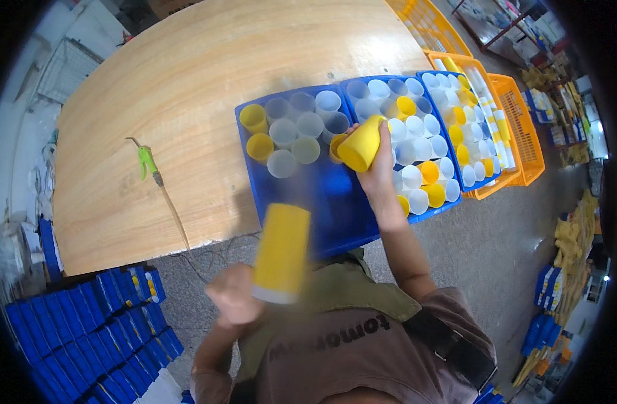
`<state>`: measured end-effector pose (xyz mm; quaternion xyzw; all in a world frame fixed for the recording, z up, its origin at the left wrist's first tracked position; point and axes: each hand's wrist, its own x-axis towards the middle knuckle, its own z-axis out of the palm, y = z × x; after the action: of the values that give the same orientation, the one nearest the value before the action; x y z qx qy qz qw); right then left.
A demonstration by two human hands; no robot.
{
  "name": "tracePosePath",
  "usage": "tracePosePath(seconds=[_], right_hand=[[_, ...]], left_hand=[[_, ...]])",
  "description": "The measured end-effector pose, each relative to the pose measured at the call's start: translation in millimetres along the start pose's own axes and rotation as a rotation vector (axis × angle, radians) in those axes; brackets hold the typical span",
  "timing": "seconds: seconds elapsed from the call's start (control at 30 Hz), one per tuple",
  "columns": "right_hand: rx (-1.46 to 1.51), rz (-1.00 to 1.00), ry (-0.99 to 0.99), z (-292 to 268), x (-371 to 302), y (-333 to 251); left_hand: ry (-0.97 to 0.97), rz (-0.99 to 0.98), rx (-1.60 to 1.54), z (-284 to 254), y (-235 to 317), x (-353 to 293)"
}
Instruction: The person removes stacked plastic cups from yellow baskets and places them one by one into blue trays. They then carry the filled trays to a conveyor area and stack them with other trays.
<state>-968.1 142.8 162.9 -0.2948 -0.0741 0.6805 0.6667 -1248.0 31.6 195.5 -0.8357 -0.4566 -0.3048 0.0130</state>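
Note:
My left hand (238, 293), smeared by motion, is curled at the side of a tall yellow plastic cup (282, 249) with a pale band at its lower end. That cup is in the air in front of my apron, and the fingers behind it are hidden. My right hand (379, 158) grips a tilted yellow cup (362, 145) above the blue crates. Just left of it, another yellow cup (335, 149) is partly covered. Underneath, the left blue crate (322, 212) holds translucent cups (281, 163) and yellow cups (260, 147) toward its far side; its near part is bare blue.
A second blue crate (416, 217) and a third (469, 186) hold white and yellow cups. Orange baskets (529, 151) stand beyond them. On the wooden table (187, 87) lies a green air blow gun (147, 161) with a hose. Stacked blue crates (86, 330) fill the lower left floor.

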Motion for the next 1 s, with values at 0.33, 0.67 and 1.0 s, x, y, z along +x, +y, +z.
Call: tracePosePath(seconds=[0.33, 0.67, 1.0], right_hand=[[-0.009, 0.499, -0.203, -41.1, -26.8, 116.7], [-0.265, 0.045, 0.187, -75.7, -22.1, 59.1], [0.204, 0.126, 0.347, -95.8, -57.8, 42.7]], left_hand=[[0.095, -0.31, -0.013, 20.8, -25.8, 19.7], [-0.121, 0.242, -0.12, 32.6, 17.2, 25.9], [-0.551, 0.207, 0.057, 171.0, -27.3, 88.3]])
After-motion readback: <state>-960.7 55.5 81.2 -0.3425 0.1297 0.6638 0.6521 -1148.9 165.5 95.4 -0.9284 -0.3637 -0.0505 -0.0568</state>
